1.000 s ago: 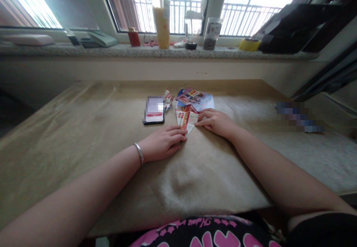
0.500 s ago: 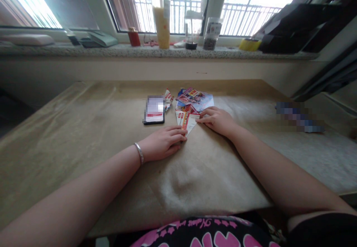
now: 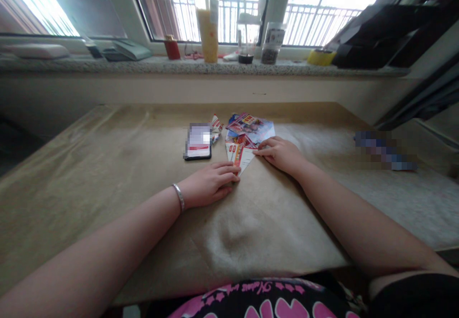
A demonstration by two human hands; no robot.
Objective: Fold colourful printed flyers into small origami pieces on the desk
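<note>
A colourful printed paper sheet (image 3: 247,138), partly folded to a point, lies in the middle of the table covered with brown paper (image 3: 107,165). My left hand (image 3: 210,184), a silver bracelet on its wrist, lies flat with fingers together, its fingertips pressing the paper's lower tip. My right hand (image 3: 281,154) rests on the fold's right edge, fingers stretched along it. Neither hand grips anything.
A phone (image 3: 198,142) lies just left of the paper, with small paper scraps (image 3: 216,126) beside it. A blurred flat item (image 3: 385,151) lies at the right. The windowsill holds a tall cup of orange drink (image 3: 208,24), jars, a red container (image 3: 172,48) and a yellow roll (image 3: 321,57).
My right hand has slid slightly up and left along the paper's fold. My left hand has stayed in place.
</note>
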